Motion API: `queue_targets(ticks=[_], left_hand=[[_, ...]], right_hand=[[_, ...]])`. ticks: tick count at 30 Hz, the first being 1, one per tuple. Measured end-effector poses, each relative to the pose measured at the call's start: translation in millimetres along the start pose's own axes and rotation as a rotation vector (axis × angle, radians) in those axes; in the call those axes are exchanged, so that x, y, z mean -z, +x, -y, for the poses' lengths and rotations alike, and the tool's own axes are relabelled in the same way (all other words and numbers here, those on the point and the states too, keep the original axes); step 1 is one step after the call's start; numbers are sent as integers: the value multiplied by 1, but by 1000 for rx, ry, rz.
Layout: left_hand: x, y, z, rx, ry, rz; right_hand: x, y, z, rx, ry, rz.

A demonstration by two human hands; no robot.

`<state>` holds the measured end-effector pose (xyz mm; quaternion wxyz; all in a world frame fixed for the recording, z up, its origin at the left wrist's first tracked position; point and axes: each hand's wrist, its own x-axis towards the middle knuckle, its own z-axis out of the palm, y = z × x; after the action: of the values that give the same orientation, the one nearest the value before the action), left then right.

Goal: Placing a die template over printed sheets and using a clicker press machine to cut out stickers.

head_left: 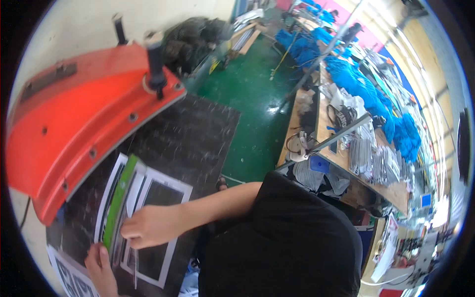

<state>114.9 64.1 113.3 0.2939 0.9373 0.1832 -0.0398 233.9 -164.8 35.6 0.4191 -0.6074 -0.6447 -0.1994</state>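
A long, straight green bar (pixel 117 207) lies slantwise on white-bordered sheets with dark panels. My left hand (pixel 100 270) holds the near end of this bar between thumb and fingers. Just right of the bar, my right hand (pixel 151 226) is closed, fingers curled, over a printed sheet (pixel 183 187). From beneath it a thin, pale, rod-like thing (pixel 136 271) sticks out toward me; its other end is hidden in the fist. The sheets rest on a dark, marbled board (pixel 198 126).
A large red machine part (pixel 94 104) with black upright handles overhangs the board's left side. Another printed sheet (pixel 71 272) lies at the near left. Across the green floor (pixel 247 89), a wooden workbench (pixel 321 131) carries stacked grey cloth and blue piles (pixel 341 74).
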Motion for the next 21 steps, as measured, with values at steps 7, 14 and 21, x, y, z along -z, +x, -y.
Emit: queue_targets(ticks=[7,14,21], left_hand=[[-52,-45,8,-314,518,-314],[-122,-79,-13,-390,439,-459],[-113,-73,-3,-522,157,-493]], right_hand=[[117,-4,9,-319,599,78],[164,-43,-33,-631,817,-709],[144,-34,-51,-628,819,-760]])
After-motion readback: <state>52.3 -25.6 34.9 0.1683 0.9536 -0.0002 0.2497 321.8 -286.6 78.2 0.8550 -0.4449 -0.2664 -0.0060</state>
